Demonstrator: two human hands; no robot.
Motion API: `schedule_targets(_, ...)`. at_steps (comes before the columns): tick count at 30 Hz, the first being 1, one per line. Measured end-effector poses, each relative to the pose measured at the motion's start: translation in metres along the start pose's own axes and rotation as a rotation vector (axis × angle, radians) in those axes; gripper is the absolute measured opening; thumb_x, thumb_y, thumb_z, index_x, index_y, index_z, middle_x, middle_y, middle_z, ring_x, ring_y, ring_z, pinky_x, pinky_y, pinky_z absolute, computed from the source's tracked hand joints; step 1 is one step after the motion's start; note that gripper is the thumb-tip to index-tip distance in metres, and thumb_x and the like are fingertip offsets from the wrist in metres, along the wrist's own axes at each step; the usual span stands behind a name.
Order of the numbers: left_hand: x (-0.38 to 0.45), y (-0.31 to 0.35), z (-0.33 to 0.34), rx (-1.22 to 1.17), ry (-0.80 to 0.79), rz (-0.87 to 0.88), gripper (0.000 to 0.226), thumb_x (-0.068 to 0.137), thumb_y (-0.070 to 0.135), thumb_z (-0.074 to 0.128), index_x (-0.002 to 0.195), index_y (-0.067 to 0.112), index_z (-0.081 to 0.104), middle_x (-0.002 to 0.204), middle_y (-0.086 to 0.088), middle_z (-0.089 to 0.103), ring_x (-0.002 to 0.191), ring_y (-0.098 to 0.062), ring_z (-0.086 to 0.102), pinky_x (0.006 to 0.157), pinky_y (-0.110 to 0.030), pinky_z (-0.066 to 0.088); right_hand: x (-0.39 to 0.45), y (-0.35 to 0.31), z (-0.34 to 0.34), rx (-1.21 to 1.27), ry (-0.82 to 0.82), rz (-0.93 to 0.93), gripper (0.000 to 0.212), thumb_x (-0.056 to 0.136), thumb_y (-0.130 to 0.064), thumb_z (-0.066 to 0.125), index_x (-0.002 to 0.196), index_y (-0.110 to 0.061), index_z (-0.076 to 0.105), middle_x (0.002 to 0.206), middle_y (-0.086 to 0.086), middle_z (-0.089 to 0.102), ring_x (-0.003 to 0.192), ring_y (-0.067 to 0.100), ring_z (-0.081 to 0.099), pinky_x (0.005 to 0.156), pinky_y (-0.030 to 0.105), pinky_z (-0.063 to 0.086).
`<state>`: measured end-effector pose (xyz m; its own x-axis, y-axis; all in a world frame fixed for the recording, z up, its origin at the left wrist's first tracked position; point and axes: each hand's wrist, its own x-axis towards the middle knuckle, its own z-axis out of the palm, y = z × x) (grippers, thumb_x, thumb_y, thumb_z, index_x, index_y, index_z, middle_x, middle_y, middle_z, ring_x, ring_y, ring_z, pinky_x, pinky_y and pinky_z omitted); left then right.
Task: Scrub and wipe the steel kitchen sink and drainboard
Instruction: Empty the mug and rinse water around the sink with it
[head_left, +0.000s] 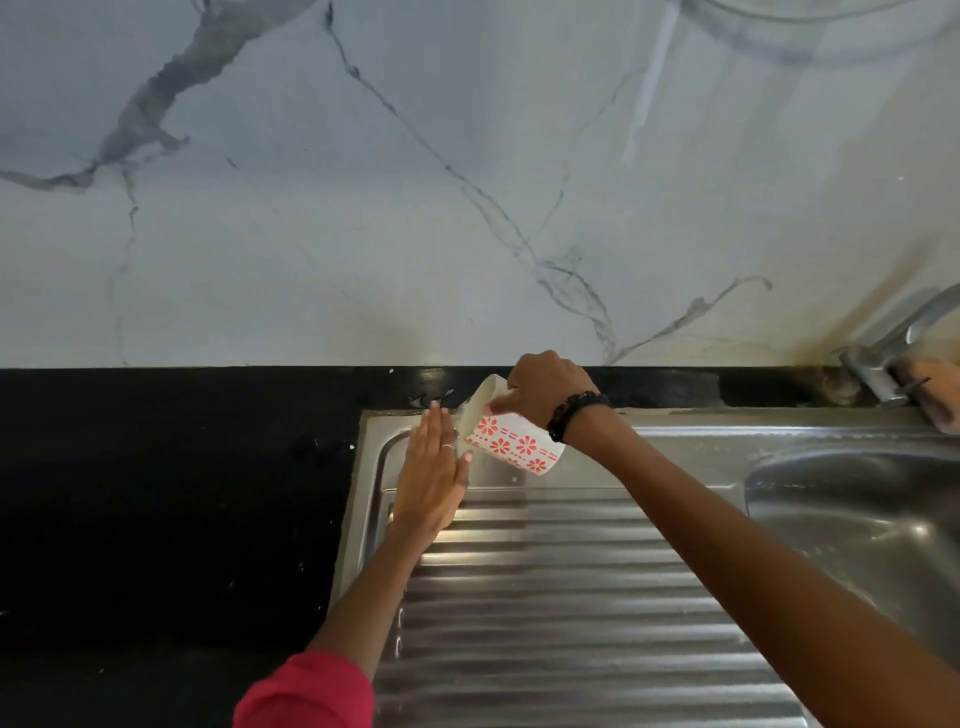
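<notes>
Now: rinsing drainboard far corner.
R hand grips tipped mug; L hand flat, fingers straight. Pour slow, sweep w/ palm twd sink.

**Background, non-task items**

Black glossy stone desk fills the left side, with small white specks on it. Above it, a white marble-pattern wall panel with grey veins; brownish staining low on the right, near the corner. Chrome metal tap at far right, base at the wall line, spout angled up and out of view. Blurred curved transparent rim at top right; can't identify it.
</notes>
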<state>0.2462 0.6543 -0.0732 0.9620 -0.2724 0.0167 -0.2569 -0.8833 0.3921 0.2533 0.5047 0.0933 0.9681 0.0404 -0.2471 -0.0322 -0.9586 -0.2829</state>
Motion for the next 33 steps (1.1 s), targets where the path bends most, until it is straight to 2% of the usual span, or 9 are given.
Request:
schedule_targets(3, 0.001, -0.002, -0.001, 0.024, -0.085, 0.268, 0.07, 0.094, 0.049, 0.003, 0.141, 0.008, 0.035, 0.153, -0.009, 0.02, 0.142, -0.025, 0.018, 0.116, -0.046, 0.016, -0.004, 0.014, -0.001, 0.072, 0.027, 0.039, 0.038, 0.084, -0.043, 0.061, 0.079, -0.006, 0.061, 0.074, 0.005, 0.055, 0.071, 0.019, 0.052, 0.052, 0.02, 0.033)
schedule_targets(6, -0.002, -0.002, 0.003, 0.106, -0.138, 0.436, 0.072, 0.09, 0.052, -0.009, 0.147, 0.011, 0.005, 0.152, -0.003, -0.001, 0.143, -0.018, 0.003, 0.118, -0.039, 0.008, -0.014, 0.033, -0.005, 0.122, 0.057, 0.046, 0.039, 0.086, -0.042, 0.059, 0.069, -0.007, 0.063, 0.075, 0.007, 0.058, 0.069, 0.018, 0.053, 0.056, 0.023, 0.039)
schedule_targets(9, -0.013, -0.003, 0.01, -0.031, -0.047, 0.229, 0.064, 0.093, 0.05, -0.003, 0.146, 0.015, -0.014, 0.153, -0.001, -0.02, 0.141, -0.01, -0.017, 0.117, -0.031, -0.006, -0.024, 0.057, -0.01, 0.259, 0.117, 0.107, 0.041, 0.084, -0.04, 0.063, 0.054, -0.015, 0.052, 0.069, 0.009, 0.06, 0.067, 0.021, 0.056, 0.063, 0.03, 0.043)
schedule_targets(12, -0.036, -0.004, 0.012, -0.069, 0.172, -0.139, 0.069, 0.093, 0.05, -0.001, 0.147, 0.008, -0.006, 0.153, -0.009, -0.014, 0.143, -0.019, -0.011, 0.116, -0.032, -0.007, -0.032, 0.077, -0.015, 0.313, 0.156, 0.147, 0.037, 0.083, -0.04, 0.063, 0.063, -0.009, 0.061, 0.072, 0.013, 0.065, 0.069, 0.024, 0.06, 0.067, 0.034, 0.047)
schedule_targets(15, -0.039, 0.003, 0.011, -0.027, 0.198, -0.322, 0.071, 0.094, 0.048, 0.003, 0.145, 0.0, -0.001, 0.153, -0.018, -0.004, 0.144, -0.028, -0.001, 0.116, -0.036, -0.002, -0.038, 0.084, -0.014, 0.232, 0.129, 0.147, 0.039, 0.084, -0.042, 0.062, 0.057, -0.015, 0.054, 0.073, 0.01, 0.064, 0.067, 0.02, 0.058, 0.066, 0.031, 0.048)
schedule_targets(20, -0.029, 0.034, 0.024, 0.038, 0.067, -0.179, 0.076, 0.088, 0.053, -0.005, 0.146, 0.005, -0.002, 0.153, -0.014, -0.009, 0.144, -0.026, -0.005, 0.116, -0.035, -0.005, -0.048, 0.082, -0.008, 0.069, 0.054, 0.138, 0.035, 0.086, -0.041, 0.058, 0.071, -0.01, 0.061, 0.073, 0.004, 0.06, 0.066, 0.017, 0.056, 0.056, 0.021, 0.041)
schedule_targets(26, -0.038, 0.048, 0.022, 0.118, -0.145, 0.348, 0.062, 0.09, 0.051, -0.012, 0.143, 0.019, -0.013, 0.148, 0.002, -0.019, 0.143, -0.012, -0.009, 0.114, -0.027, -0.011, -0.062, 0.088, -0.001, 0.213, 0.06, 0.147, 0.038, 0.086, -0.04, 0.06, 0.084, -0.002, 0.068, 0.086, 0.012, 0.07, 0.074, 0.022, 0.064, 0.072, 0.032, 0.052)
schedule_targets(29, -0.045, 0.041, 0.023, -0.073, -0.012, 0.226, 0.058, 0.096, 0.045, 0.002, 0.147, 0.019, -0.007, 0.155, 0.0, -0.013, 0.143, -0.009, -0.012, 0.118, -0.031, -0.004, -0.072, 0.094, 0.004, 0.325, 0.093, 0.15, 0.037, 0.086, -0.037, 0.061, 0.091, -0.001, 0.07, 0.089, 0.012, 0.071, 0.08, 0.025, 0.067, 0.073, 0.031, 0.052)
schedule_targets(33, -0.045, 0.001, 0.005, -0.017, 0.197, -0.139, 0.065, 0.098, 0.048, 0.012, 0.148, 0.007, 0.008, 0.155, -0.013, 0.007, 0.144, -0.023, 0.006, 0.117, -0.039, 0.008, -0.081, 0.099, 0.007, 0.257, 0.103, 0.139, 0.039, 0.087, -0.039, 0.059, 0.085, -0.002, 0.068, 0.085, 0.012, 0.071, 0.071, 0.02, 0.063, 0.071, 0.03, 0.052)
